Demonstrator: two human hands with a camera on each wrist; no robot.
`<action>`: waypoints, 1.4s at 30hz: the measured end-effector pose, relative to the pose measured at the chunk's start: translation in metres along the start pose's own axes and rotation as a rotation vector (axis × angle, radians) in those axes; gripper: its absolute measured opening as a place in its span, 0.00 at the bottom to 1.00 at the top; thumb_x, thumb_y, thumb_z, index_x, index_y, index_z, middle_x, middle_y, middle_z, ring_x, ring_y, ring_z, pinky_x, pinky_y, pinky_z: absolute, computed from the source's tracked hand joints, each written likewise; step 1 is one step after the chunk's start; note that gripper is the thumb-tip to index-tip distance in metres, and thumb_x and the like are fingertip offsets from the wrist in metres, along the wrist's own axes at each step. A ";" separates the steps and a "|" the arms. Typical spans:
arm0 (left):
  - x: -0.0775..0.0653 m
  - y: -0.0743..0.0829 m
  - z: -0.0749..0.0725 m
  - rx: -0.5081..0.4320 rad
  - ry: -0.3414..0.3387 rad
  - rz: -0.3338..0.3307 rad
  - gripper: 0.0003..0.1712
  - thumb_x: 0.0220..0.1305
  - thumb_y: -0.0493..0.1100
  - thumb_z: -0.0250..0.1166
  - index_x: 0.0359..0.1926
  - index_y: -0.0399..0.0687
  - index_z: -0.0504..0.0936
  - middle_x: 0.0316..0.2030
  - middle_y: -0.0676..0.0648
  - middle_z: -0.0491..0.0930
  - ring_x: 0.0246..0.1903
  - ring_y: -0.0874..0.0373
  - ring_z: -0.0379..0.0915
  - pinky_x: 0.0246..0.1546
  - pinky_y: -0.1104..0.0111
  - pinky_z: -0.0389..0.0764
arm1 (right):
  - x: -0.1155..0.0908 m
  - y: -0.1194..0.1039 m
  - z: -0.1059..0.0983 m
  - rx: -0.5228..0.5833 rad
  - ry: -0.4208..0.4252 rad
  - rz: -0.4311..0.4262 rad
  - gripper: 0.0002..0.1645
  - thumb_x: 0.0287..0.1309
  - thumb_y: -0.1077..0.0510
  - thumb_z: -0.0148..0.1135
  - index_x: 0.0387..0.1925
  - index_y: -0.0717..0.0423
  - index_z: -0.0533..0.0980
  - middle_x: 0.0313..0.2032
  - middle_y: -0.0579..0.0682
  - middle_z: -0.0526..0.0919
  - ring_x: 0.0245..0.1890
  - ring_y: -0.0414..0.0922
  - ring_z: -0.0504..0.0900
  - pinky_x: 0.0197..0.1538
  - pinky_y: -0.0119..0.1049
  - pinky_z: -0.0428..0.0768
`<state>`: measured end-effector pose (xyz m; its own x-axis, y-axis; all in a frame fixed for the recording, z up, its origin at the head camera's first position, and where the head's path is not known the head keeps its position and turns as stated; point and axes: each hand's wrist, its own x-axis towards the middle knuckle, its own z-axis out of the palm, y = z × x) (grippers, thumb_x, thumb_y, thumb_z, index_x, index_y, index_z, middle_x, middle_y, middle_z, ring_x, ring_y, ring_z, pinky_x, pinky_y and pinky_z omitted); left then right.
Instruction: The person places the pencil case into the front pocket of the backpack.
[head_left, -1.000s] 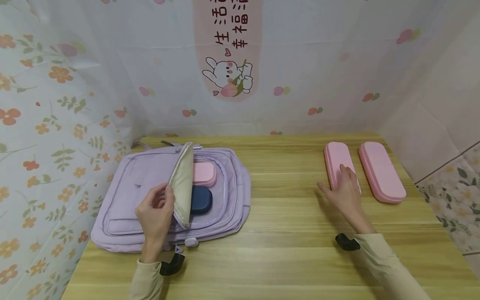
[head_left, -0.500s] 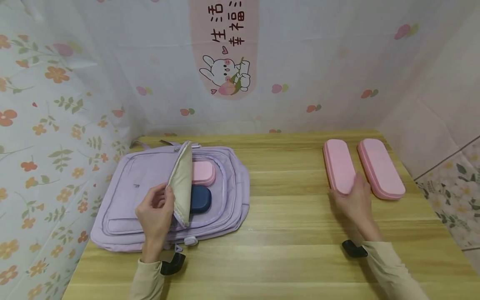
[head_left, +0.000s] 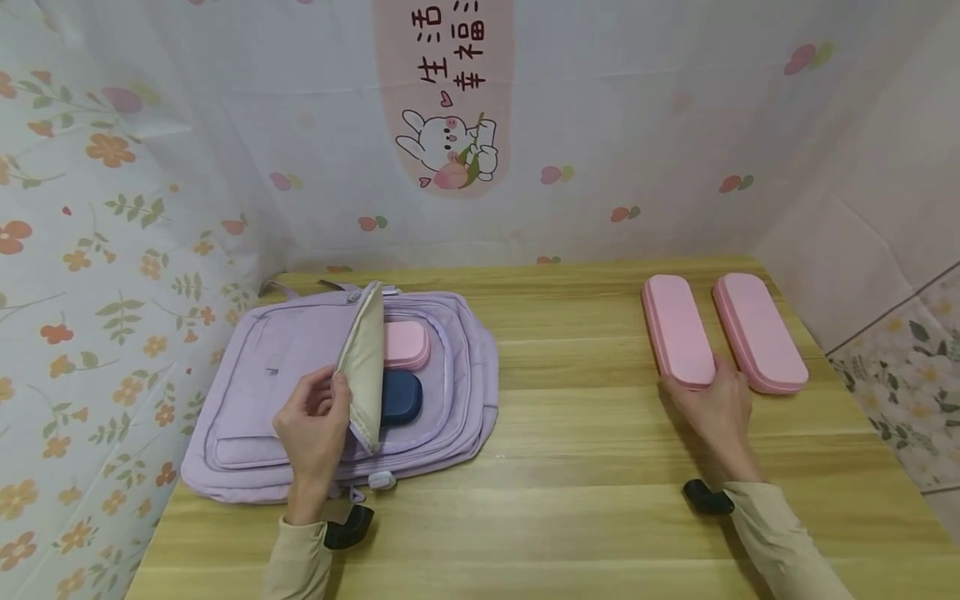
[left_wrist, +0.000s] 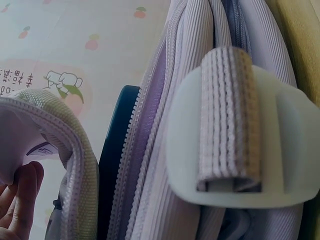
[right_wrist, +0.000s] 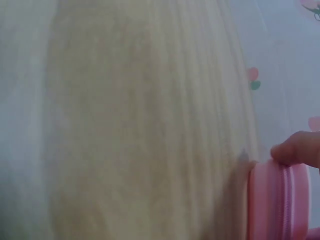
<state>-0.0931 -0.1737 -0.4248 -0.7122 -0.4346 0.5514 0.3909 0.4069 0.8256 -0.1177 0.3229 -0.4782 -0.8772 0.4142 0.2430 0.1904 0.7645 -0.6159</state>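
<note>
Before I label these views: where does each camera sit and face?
Head: worn on head, facing forward and down at backpack, table; left hand, right hand show.
Left wrist: worn there, facing across backpack and flap; fingers show.
Right wrist: worn there, facing table and pink case; hand partly shows.
Head and left wrist share rabbit print.

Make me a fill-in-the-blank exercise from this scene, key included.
While the left hand holds the flap, a dark ____ case shows beside a pink one.
On the table, right of the backpack, lie ____ pink cases.
Of those, the right hand grips the one on the ____ side.
Missing words: blue; two; left.
</note>
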 end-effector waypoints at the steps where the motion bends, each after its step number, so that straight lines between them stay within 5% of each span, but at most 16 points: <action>1: 0.000 0.000 0.000 -0.004 0.001 -0.005 0.08 0.54 0.35 0.64 0.37 0.39 0.84 0.23 0.43 0.81 0.18 0.68 0.75 0.19 0.81 0.77 | 0.001 0.000 0.001 0.000 0.017 0.001 0.44 0.37 0.49 0.71 0.53 0.71 0.67 0.43 0.73 0.74 0.43 0.66 0.71 0.44 0.59 0.67; 14: 0.000 -0.001 -0.001 -0.015 -0.013 -0.030 0.09 0.54 0.35 0.64 0.38 0.40 0.83 0.24 0.43 0.81 0.18 0.67 0.75 0.19 0.80 0.77 | 0.005 -0.010 0.000 0.039 0.105 -0.061 0.39 0.38 0.47 0.70 0.49 0.69 0.71 0.40 0.69 0.77 0.40 0.62 0.75 0.39 0.55 0.68; 42: -0.002 0.000 0.001 0.022 -0.032 -0.025 0.10 0.55 0.37 0.63 0.39 0.39 0.83 0.25 0.43 0.81 0.19 0.68 0.75 0.21 0.81 0.77 | -0.001 -0.076 0.006 0.118 0.020 -0.331 0.46 0.32 0.49 0.75 0.53 0.68 0.70 0.46 0.65 0.77 0.42 0.58 0.76 0.40 0.52 0.74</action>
<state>-0.0919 -0.1722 -0.4260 -0.7401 -0.4189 0.5262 0.3602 0.4138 0.8361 -0.1340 0.2619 -0.4360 -0.8738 0.1636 0.4580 -0.1565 0.7971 -0.5833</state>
